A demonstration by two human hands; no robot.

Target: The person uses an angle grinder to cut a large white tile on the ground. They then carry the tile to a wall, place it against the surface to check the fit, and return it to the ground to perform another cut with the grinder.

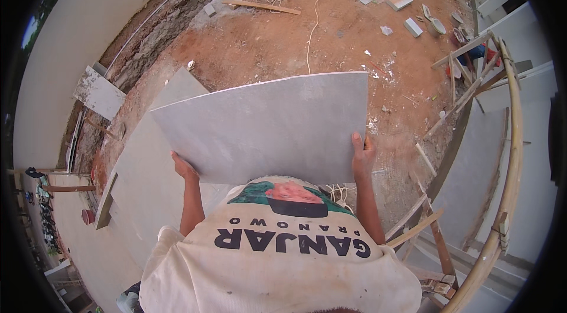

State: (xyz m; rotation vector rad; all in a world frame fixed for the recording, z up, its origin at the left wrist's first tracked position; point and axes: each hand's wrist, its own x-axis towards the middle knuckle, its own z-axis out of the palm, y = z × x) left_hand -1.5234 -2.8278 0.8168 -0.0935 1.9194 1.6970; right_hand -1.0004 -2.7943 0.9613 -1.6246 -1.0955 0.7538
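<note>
A large flat grey tile (pixel 266 124) is held in front of my body, its pale thin edge facing away from me. My left hand (pixel 184 166) is closed around its near left edge, with the fingers partly hidden beneath. At the right edge my right hand (pixel 363 156) grips it, thumb resting on the top face and fingers curled round the side. The tile tilts slightly, and its far right corner sits farther away than the left one. Under its left side lies a paler grey flat surface (pixel 139 162).
Reddish bare soil (pixel 266 47) spreads ahead, crossed by a white cable (pixel 315 17). Several pale blocks (pixel 400 1) and a wooden plank (pixel 261 6) lie farther off. Wooden and bamboo scaffolding (pixel 512 153) stands at right. A pale wall (pixel 88 11) runs along the left.
</note>
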